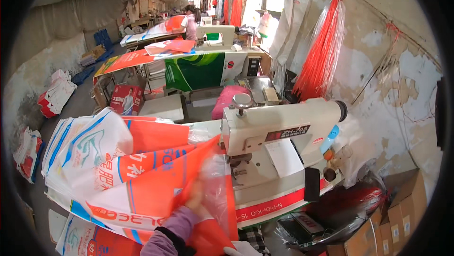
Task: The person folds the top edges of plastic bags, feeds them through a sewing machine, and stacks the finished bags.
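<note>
A large orange-and-white printed plastic sack [156,180] is lifted and folded across the front of the sewing table. My left hand [194,198], in a purple sleeve with a black cuff, is closed on its raised flap; the fingers are partly blurred. At the lower edge my right hand [240,249], in a whitish glove, pinches the sack's near orange edge and is mostly cut off. Left of them lies a stack of similar sacks [71,152]. Clear plastic film [213,180] shows beside the flap. An industrial sewing machine [279,123] stands just right of it, its needle area apart from both hands.
A black phone [311,185] and a white paper [283,157] lie on the machine bed. Cardboard boxes [402,208] and a plastic-wrapped bundle [350,204] stand at lower right. Red strands [321,52] hang on the wall. A person [191,23] works at a farther table.
</note>
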Demonstrator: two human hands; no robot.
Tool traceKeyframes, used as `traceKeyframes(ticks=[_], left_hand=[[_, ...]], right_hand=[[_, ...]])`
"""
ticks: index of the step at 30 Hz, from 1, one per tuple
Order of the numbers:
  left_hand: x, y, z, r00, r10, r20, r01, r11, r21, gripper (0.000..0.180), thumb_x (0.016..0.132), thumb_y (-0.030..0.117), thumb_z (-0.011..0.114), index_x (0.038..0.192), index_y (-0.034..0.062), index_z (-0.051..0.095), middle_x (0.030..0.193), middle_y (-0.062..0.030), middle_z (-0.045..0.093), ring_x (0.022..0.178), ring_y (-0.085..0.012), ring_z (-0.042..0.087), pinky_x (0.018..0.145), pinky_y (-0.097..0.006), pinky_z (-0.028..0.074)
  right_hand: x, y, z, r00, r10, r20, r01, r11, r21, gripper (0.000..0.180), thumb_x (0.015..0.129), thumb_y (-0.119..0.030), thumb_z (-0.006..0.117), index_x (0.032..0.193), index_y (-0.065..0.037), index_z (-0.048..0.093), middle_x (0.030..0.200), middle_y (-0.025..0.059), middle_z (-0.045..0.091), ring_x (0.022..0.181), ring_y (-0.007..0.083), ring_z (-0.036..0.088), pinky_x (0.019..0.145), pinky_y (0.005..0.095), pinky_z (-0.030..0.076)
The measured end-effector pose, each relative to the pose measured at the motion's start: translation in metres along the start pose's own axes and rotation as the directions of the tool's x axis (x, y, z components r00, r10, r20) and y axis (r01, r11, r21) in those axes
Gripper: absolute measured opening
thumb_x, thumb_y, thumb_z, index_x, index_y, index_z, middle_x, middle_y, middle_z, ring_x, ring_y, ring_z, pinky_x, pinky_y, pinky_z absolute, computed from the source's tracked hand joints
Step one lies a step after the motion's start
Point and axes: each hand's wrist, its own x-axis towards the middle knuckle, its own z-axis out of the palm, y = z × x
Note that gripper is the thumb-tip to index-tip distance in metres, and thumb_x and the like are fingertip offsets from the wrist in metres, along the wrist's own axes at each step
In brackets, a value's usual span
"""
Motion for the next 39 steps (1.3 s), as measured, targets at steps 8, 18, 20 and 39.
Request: traceKeyframes(ticks=[8,18,20,39], left_hand=[[-0.036,0.137,0.057,0.924,0.136,0.357,-0.312,0.807,0.501,0.062,0.09,0.03,0.068,0.142,0.0026,0.047,0.148,-0.0127,0.046,0.14,-0.0244,0.038,0.116,-0.037,0.028],[-0.044,0.106,0.071,0.846,-0.054,0.531,-0.528,0.056,0.847,0.079,0.068,0.013,0.083,0.139,0.0066,0.051,0.156,-0.0191,0.029,0.146,-0.038,0.022,0.118,-0.045,0.025],[-0.038,0.092,0.062,0.858,0.03,0.513,-0.514,0.065,0.855,0.073,0.068,0.01,0.082,0.136,0.0079,0.056,0.155,-0.0195,0.03,0.146,-0.0382,0.024,0.118,-0.044,0.027],[-0.035,0.139,0.107,0.974,0.148,0.174,-0.225,0.743,0.631,0.018,0.083,0.005,0.069,0.1,0.0004,0.071,0.091,-0.0035,0.07,0.088,-0.0142,0.064,0.08,-0.03,0.048]], right_hand=[[0.013,-0.016,-0.011,0.992,-0.057,0.113,0.104,0.878,-0.468,0.039,0.096,-0.039,0.052,0.099,-0.003,0.065,0.09,0.0215,0.062,0.087,0.0397,0.061,0.076,0.0449,0.049],[0.011,-0.01,-0.017,0.908,-0.393,0.144,0.418,0.836,-0.355,0.029,0.096,-0.029,0.056,0.093,-0.003,0.068,0.084,0.014,0.067,0.083,0.033,0.061,0.075,0.0393,0.051],[0.007,-0.013,-0.015,0.908,-0.39,0.153,0.418,0.83,-0.369,0.032,0.096,-0.03,0.056,0.088,-0.001,0.067,0.082,0.0145,0.067,0.084,0.0324,0.061,0.075,0.0394,0.051],[0.19,-0.042,-0.077,0.69,-0.66,-0.297,0.089,0.485,-0.87,0.024,0.084,-0.029,0.067,0.088,-0.005,0.067,0.091,0.0113,0.063,0.091,0.032,0.06,0.082,0.0426,0.049]])
